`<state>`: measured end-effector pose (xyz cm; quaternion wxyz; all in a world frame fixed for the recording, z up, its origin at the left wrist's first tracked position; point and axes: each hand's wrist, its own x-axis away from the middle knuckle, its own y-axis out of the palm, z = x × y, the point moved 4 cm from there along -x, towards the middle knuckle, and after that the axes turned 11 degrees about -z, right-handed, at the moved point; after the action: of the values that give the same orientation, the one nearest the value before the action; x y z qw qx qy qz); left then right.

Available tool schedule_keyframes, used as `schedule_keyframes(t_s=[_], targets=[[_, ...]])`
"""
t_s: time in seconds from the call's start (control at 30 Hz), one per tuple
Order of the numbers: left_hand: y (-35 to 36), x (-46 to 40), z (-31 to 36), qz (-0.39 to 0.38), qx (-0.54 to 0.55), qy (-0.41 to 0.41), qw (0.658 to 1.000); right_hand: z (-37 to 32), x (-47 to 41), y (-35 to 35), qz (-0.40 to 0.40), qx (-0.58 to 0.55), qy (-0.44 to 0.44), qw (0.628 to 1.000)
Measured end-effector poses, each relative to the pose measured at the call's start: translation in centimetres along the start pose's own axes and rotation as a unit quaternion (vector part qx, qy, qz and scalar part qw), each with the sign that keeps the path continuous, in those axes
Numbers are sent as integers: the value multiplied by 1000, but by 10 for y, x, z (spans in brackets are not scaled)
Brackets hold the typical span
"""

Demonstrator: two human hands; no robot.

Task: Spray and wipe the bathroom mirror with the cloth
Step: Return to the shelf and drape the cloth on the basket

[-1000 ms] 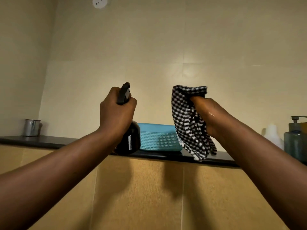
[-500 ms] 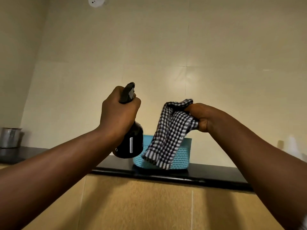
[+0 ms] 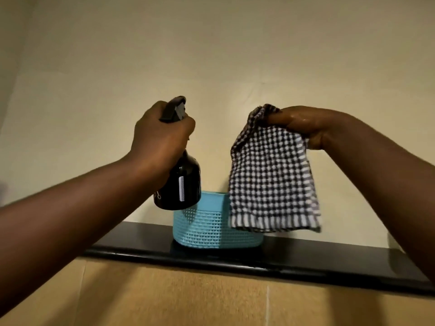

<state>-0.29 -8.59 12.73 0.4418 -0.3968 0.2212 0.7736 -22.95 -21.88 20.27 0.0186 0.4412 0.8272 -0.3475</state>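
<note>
The left hand (image 3: pixel 162 137) is clenched around the neck of a dark spray bottle (image 3: pixel 180 184), fingers wrapped below the nozzle head, which projects above the knuckles. The bottle hangs upright in the air, above and in front of a black shelf (image 3: pixel 306 262); its base overlaps the upper left corner of a turquoise basket (image 3: pixel 207 229) standing on that shelf. Whether a finger rests on the trigger cannot be told; the hand hides it.

The right hand (image 3: pixel 306 125) pinches the top edge of a black-and-white checked cloth (image 3: pixel 270 182) between thumb and fingers. The cloth hangs flat and open below the grip, its striped hem near the basket rim, clear of the shelf.

No mirror is in view. The surface ahead is plain cream tiled wall (image 3: pixel 211 55); the mirror's location cannot be determined from this view.

Step in hand, as judged: bring both tools to the glass, ready to spray.

Recommended procedure:
1. Locate the mirror first and face it squarely.
2. Point the nozzle at the glass, away from the cloth and the face.
3. Keep the bottle upright so that the pickup tube stays immersed.
4. Apply a light mist; heavy spray is likely to run down.
5. Gather the hanging cloth into a flat pad before wiping, since a loosely held edge will likely flap and streak.
</note>
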Motion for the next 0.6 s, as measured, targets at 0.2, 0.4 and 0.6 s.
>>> schedule_keyframes(t_s=[0.2, 0.4, 0.6], targets=[[8, -12, -3, -10, -12, -24, 1000, 31, -33, 34, -43, 285, 32, 957], [-6, -10, -12, 10, -43, -29, 999, 57, -58, 74, -115, 410, -16, 905], [-9, -11, -16, 18, -50, -38, 998, 71, -58, 94, -210, 324, -14, 922]])
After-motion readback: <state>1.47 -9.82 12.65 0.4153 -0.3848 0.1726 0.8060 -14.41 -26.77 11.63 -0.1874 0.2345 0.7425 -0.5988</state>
